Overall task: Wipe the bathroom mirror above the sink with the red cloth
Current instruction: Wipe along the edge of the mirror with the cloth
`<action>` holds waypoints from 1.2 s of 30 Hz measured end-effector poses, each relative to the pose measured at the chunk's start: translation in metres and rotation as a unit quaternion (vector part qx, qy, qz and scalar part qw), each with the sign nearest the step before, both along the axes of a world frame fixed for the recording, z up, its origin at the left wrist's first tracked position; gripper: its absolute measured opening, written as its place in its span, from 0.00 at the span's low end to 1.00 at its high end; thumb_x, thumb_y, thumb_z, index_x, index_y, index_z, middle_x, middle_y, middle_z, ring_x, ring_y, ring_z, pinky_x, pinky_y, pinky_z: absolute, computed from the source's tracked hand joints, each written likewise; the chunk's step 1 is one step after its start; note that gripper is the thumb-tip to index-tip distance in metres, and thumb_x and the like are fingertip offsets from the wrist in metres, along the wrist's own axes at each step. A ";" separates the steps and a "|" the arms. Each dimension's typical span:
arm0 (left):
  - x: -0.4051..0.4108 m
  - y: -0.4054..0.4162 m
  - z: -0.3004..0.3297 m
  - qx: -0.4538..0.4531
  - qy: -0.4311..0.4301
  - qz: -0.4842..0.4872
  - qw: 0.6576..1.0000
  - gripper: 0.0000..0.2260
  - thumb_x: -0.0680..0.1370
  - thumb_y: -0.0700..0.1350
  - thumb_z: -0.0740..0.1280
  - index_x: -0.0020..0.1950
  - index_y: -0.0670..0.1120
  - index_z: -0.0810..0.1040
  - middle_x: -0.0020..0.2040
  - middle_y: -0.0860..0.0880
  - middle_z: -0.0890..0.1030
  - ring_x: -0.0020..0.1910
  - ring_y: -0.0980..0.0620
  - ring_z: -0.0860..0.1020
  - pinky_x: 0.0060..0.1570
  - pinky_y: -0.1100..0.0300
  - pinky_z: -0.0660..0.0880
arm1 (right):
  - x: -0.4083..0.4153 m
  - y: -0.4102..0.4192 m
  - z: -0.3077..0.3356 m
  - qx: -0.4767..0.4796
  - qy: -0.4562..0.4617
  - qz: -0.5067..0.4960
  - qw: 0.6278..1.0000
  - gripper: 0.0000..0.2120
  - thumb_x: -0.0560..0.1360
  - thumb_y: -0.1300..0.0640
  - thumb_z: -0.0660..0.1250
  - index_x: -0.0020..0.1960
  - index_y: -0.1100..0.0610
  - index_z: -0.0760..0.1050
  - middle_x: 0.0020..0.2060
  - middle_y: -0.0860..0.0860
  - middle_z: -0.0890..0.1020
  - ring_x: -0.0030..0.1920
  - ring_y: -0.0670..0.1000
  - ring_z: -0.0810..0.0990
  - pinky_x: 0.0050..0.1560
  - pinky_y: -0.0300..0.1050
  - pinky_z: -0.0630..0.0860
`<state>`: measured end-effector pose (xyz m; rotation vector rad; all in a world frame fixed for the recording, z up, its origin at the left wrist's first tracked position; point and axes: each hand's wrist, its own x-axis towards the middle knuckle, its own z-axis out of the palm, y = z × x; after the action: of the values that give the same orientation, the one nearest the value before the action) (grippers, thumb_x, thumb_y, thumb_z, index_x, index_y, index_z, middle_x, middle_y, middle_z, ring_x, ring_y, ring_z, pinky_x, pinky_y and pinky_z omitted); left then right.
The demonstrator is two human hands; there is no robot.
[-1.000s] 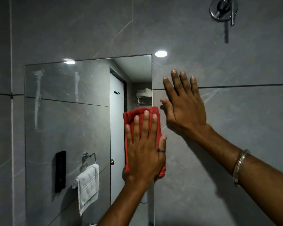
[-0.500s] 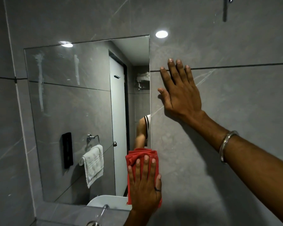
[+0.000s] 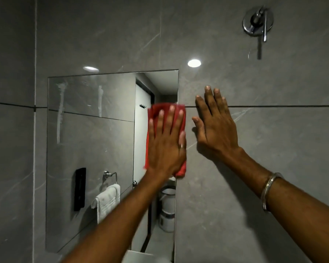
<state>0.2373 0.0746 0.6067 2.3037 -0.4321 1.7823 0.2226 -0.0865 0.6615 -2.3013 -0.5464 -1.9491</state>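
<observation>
My left hand (image 3: 166, 144) presses the cloth (image 3: 156, 118) flat at the mirror's (image 3: 95, 149) right edge; streaks (image 3: 60, 111) lie left; right hand (image 3: 216, 124) open on tile.

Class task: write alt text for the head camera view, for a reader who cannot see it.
A left hand presses a red cloth flat against the right edge of a wall mirror, while the right hand rests flat on the grey tiled wall beside it. White streaks mark the mirror's upper left.

Two hands (image 3: 167, 147), one cloth (image 3: 154, 114), one mirror (image 3: 93, 149)
</observation>
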 end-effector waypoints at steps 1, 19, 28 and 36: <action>0.001 0.001 0.039 0.000 -0.010 0.000 1.000 0.28 0.87 0.56 0.45 0.86 0.48 0.45 0.86 0.44 0.43 0.85 0.43 0.43 0.83 0.39 0.44 | -0.002 -0.001 0.002 0.005 0.003 0.000 1.000 0.32 0.85 0.40 0.42 0.85 0.54 0.49 0.85 0.54 0.47 0.85 0.52 0.41 0.83 0.46 0.34; -0.005 -0.010 -0.199 -0.059 0.046 -0.005 0.997 0.28 0.87 0.57 0.45 0.85 0.49 0.50 0.86 0.48 0.49 0.85 0.42 0.48 0.80 0.37 0.50 | -0.012 -0.009 -0.086 -0.052 0.066 -0.003 0.996 0.31 0.84 0.45 0.51 0.84 0.54 0.51 0.84 0.55 0.50 0.85 0.53 0.42 0.84 0.49 0.38; 0.008 -0.003 -0.145 -0.004 0.056 0.000 0.998 0.28 0.86 0.57 0.48 0.85 0.51 0.51 0.86 0.48 0.50 0.85 0.46 0.50 0.82 0.40 0.45 | -0.015 0.006 -0.034 -0.087 0.064 -0.038 0.993 0.33 0.83 0.41 0.48 0.84 0.54 0.51 0.84 0.55 0.46 0.84 0.56 0.42 0.83 0.52 0.35; 0.017 0.033 0.098 0.024 -0.047 -0.017 0.998 0.30 0.86 0.60 0.48 0.85 0.52 0.42 0.86 0.49 0.43 0.85 0.48 0.41 0.83 0.42 0.42 | -0.006 0.028 0.098 -0.086 0.052 -0.012 0.995 0.32 0.84 0.40 0.46 0.85 0.51 0.50 0.85 0.54 0.47 0.85 0.54 0.41 0.84 0.55 0.39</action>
<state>0.2547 0.1079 0.7050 2.2377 -0.5324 1.8889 0.2169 -0.0583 0.7593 -2.5045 -0.7059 -1.8473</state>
